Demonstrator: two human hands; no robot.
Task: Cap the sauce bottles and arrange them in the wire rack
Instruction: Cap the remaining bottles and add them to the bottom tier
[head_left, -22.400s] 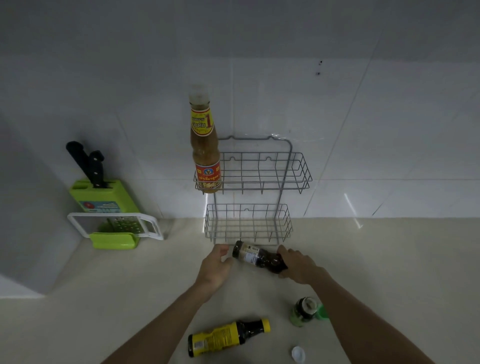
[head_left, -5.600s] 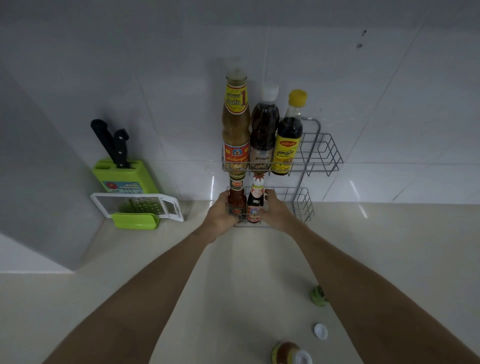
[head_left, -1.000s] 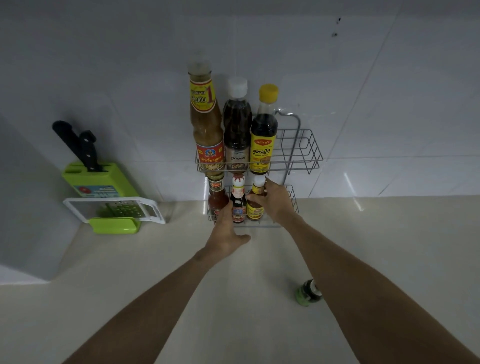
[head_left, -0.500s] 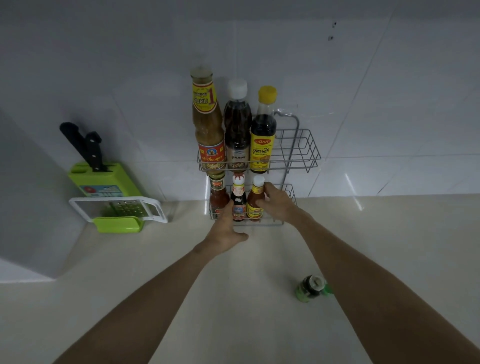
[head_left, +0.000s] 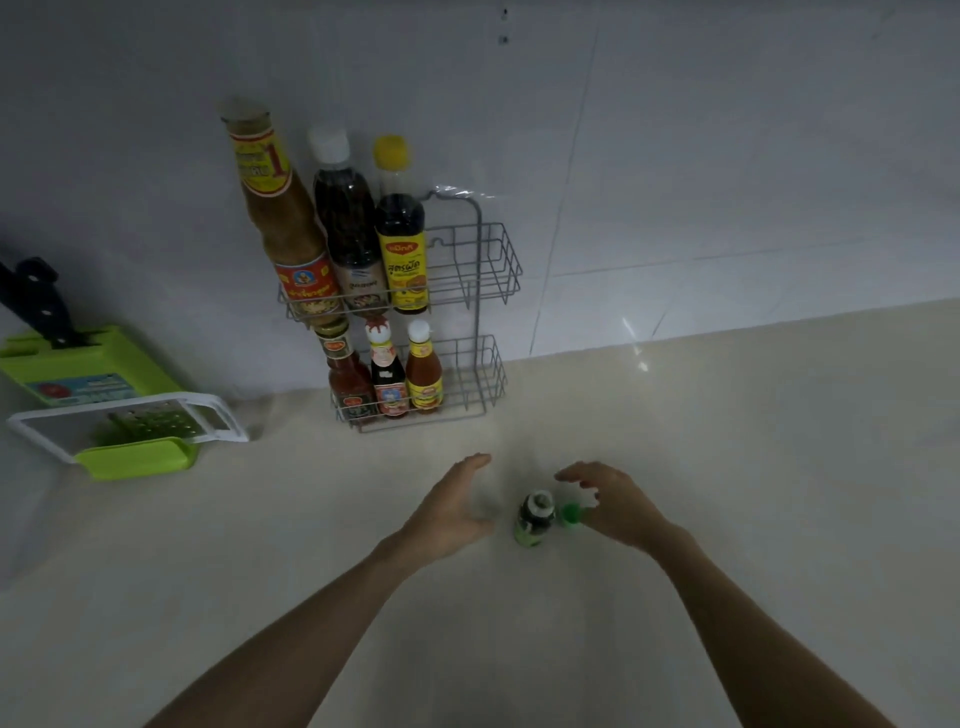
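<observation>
A: What does the wire rack (head_left: 480, 291) hold?

B: Six capped bottles, all at its left end: three tall ones on the upper shelf (head_left: 506, 262), three small ones on the lower shelf (head_left: 485, 371).

A: And the hands?

B: An uncapped green bottle (head_left: 533, 517) stands on the near counter (head_left: 753, 467), a green cap (head_left: 570, 513) just right of it. The left hand (head_left: 451, 512) hovers spread, empty, left of the bottle. The right hand (head_left: 615, 501), fingers loosely curled apart, is at the cap; contact cannot be told.

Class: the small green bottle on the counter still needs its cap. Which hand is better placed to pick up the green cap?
The right hand. Its fingertips are right at the green cap, which lies on the right of the green bottle. The left hand is open on the bottle's far side.
</observation>
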